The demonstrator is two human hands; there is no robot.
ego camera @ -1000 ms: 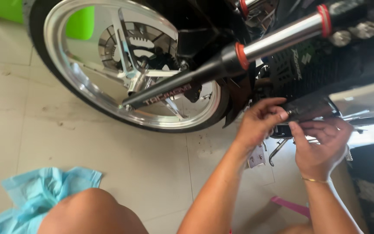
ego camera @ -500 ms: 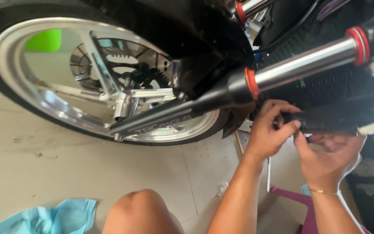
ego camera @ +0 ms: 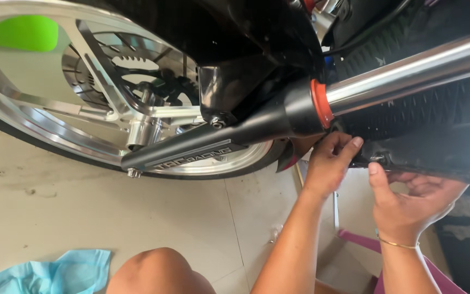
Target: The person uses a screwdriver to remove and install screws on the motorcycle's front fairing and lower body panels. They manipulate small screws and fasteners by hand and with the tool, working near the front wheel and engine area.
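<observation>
A motorcycle's front end fills the view: a silver spoked wheel (ego camera: pixel 55 130) with a brake disc, and a black fork leg (ego camera: pixel 246 136) with a chrome tube (ego camera: pixel 409 62) and an orange ring. Below the fork runs a black lower panel (ego camera: pixel 425 155) with a small bolt (ego camera: pixel 379 159) at its edge. My left hand (ego camera: pixel 327 166) curls its fingers around the panel's left end, just under the fork. My right hand (ego camera: pixel 414 201), with a thin gold bracelet at the wrist, cups the panel from below, thumb pressed up beside the bolt.
A light blue cloth (ego camera: pixel 50 272) lies on the tiled floor at the lower left. My bare knee (ego camera: pixel 159 272) is at the bottom middle. A pink-purple stool or stand (ego camera: pixel 365 242) sits under my forearms. A green object (ego camera: pixel 23 32) shows through the wheel.
The view has moved closer to the fork and wheel. Both hands stay at the black panel; the right thumb now presses beside the bolt. The blue cloth has slid toward the lower left corner.
</observation>
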